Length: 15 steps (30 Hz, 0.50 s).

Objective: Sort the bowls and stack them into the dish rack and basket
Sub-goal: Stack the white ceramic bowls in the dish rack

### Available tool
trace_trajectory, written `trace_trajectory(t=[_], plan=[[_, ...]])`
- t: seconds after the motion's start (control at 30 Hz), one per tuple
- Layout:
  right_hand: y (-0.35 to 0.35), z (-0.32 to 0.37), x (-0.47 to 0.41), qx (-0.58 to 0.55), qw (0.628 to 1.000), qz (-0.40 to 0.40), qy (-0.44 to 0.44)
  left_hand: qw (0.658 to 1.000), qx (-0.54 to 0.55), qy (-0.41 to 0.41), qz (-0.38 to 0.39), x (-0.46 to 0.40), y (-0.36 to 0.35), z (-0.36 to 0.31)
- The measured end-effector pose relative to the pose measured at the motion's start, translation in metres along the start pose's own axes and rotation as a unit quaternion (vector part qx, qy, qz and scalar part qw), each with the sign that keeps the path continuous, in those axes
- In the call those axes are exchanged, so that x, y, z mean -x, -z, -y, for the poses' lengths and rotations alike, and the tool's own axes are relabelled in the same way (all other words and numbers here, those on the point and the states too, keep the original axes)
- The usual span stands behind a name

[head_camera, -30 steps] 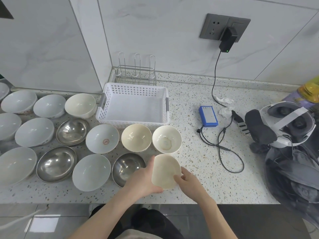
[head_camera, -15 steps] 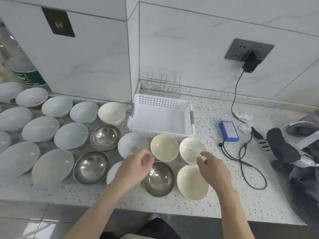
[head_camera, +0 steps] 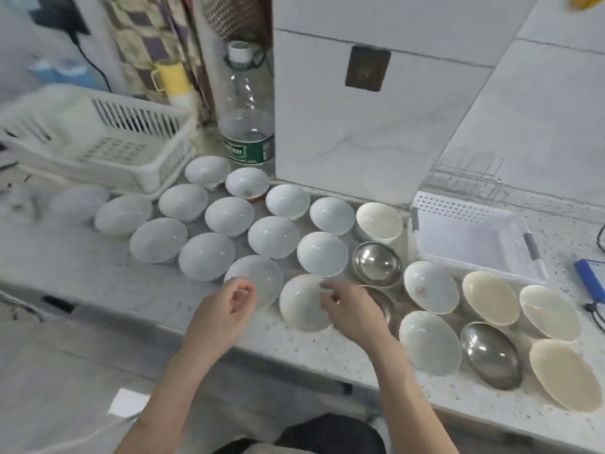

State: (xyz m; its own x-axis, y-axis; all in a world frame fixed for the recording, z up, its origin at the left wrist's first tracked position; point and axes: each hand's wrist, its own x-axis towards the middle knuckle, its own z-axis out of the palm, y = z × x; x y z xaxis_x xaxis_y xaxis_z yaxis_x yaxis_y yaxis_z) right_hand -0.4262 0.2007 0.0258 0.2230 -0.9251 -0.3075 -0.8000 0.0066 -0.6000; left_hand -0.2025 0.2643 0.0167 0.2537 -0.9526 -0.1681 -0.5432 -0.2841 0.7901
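Both hands shifted left from the cream bowls, holding nothing.
Left hand (head_camera: 226, 308) and right hand (head_camera: 352, 309), fingers loosely curled, hover apart over pale round ceramic bowls (head_camera: 302, 303) at the bench's front edge; white perforated plastic basket (head_camera: 471, 237) back right.

The bench (head_camera: 327, 352) is pale grey stone speckled with dark and tan flecks, and most of the bowls on it are a cool bluish white, such as the pale bowl (head_camera: 322, 253), while one white bowl (head_camera: 429, 286) carries a small red mark inside. Four bowls are cream, among them the cream bowl (head_camera: 379, 221), and the steel bowl (head_camera: 376, 263) is shiny silver. The basket (head_camera: 474, 237) is white with grey handles, the dish rack (head_camera: 98, 139) is off-white, the bottle (head_camera: 247, 126) is clear with a green label, and the cloth (head_camera: 154, 37) behind is checked in tan, cream and purple-grey.
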Motion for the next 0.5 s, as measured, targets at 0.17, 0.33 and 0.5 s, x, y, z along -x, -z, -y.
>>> trace_trajectory(t=[0.17,0.33,0.5], plan=[[-0.061,0.072,-0.009,-0.037,0.998,0.037,0.019,0.997,0.046,0.053,-0.035,0.012,0.072,0.064],[-0.094,0.120,-0.028,-0.028,0.997,0.069,0.037,0.989,0.093,0.084,-0.074,0.004,0.118,0.106],[-0.125,0.166,-0.056,-0.097,0.989,0.104,0.041,0.987,0.100,0.098,-0.084,-0.023,0.157,0.130]])
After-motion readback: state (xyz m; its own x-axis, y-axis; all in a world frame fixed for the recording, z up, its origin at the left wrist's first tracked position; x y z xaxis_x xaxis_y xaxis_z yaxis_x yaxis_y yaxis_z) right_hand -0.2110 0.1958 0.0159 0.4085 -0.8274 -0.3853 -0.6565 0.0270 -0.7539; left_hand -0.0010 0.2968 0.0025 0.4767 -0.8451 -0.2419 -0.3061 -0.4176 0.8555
